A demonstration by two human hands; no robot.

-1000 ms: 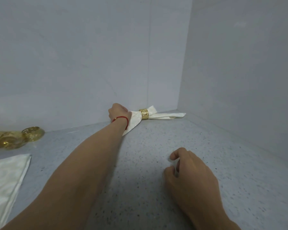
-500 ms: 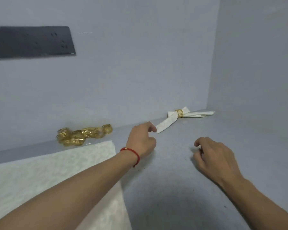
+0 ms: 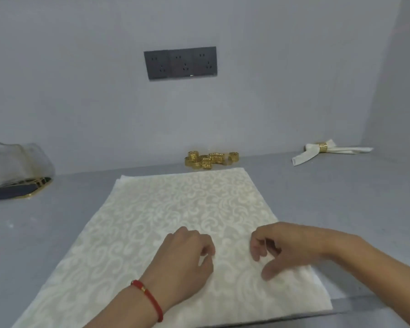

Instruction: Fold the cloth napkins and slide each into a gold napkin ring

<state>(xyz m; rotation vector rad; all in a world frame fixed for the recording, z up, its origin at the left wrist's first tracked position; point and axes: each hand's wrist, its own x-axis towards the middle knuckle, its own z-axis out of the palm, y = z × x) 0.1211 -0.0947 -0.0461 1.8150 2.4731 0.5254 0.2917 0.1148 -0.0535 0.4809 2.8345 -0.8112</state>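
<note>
Napkin cloth (image 3: 175,216), cream with a scroll pattern, lies flat on the grey worktop (image 3: 341,197) right before us. Our left hand (image 3: 185,259) and right hand (image 3: 284,245) sit over its near middle, fingers curled toward thumbs; we cannot tell whether they pinch the fabric. Behind the cloth's far edge a heap of gold napkin rings (image 3: 211,159) rests against the wall. Far right lies a finished napkin (image 3: 315,151) in its ring. Far left sits a dark tray (image 3: 21,189). Above, a dark socket panel (image 3: 180,62).
</note>
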